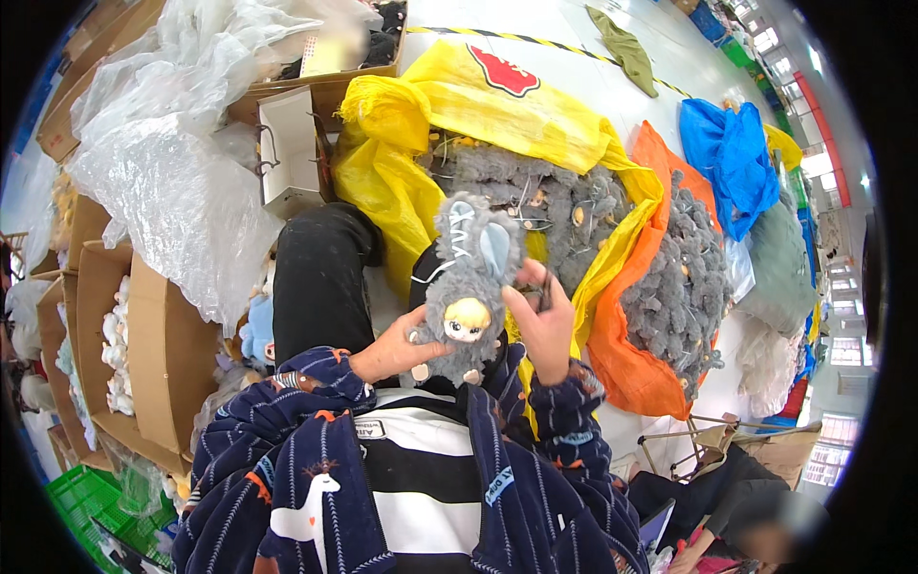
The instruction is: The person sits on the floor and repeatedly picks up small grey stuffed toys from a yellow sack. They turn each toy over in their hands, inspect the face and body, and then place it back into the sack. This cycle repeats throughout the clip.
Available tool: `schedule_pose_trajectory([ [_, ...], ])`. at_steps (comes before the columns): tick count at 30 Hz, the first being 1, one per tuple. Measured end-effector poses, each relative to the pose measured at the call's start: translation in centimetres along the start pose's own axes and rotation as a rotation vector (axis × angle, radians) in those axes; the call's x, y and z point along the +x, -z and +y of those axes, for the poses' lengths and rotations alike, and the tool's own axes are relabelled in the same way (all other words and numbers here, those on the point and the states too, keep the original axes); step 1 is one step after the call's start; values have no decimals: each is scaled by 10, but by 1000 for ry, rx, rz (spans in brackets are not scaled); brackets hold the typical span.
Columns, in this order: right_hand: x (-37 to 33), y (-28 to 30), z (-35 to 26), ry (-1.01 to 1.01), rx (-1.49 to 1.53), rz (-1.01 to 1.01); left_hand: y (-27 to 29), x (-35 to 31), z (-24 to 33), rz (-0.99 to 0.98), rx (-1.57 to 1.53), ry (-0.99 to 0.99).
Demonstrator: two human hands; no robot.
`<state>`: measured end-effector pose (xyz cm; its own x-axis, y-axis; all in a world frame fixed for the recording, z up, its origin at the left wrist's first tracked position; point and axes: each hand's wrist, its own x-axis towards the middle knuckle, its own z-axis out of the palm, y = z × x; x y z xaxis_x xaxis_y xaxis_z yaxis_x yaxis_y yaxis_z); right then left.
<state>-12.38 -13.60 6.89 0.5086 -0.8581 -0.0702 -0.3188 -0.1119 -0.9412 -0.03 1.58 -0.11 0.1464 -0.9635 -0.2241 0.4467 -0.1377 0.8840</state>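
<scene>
A grey fluffy plush doll (449,335) with long ears, blue inside, and a small blond doll face is upright over my lap. My left hand (394,348) grips its body from the left side, thumb on the front. White thread (435,275) hangs loose by its ear, with more white stitching on the other ear. Close to the doll's right side is my right hand (543,325), its fingers bent around a small dark thing that I cannot make out. Beyond the doll lies a yellow sack (402,177) full of similar grey plush pieces (574,215).
An orange sack (617,359) of grey plush stands at the right, with a blue bag (732,163) behind it. Cardboard boxes (163,354) and clear plastic sheeting (182,182) fill the left. Another person (736,507) sits at the lower right.
</scene>
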Motion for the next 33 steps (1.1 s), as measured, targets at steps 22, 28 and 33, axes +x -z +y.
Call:
schedule_pose_trajectory([
  [22,30,-16,49,44,249,500,-15,-5,-16,-36,-77,109],
  [28,-14,17,28,26,161,100,0,1,-4,124,-401,106],
  [33,-53,-5,36,165,-126,-127,1,4,-5,120,-399,86],
])
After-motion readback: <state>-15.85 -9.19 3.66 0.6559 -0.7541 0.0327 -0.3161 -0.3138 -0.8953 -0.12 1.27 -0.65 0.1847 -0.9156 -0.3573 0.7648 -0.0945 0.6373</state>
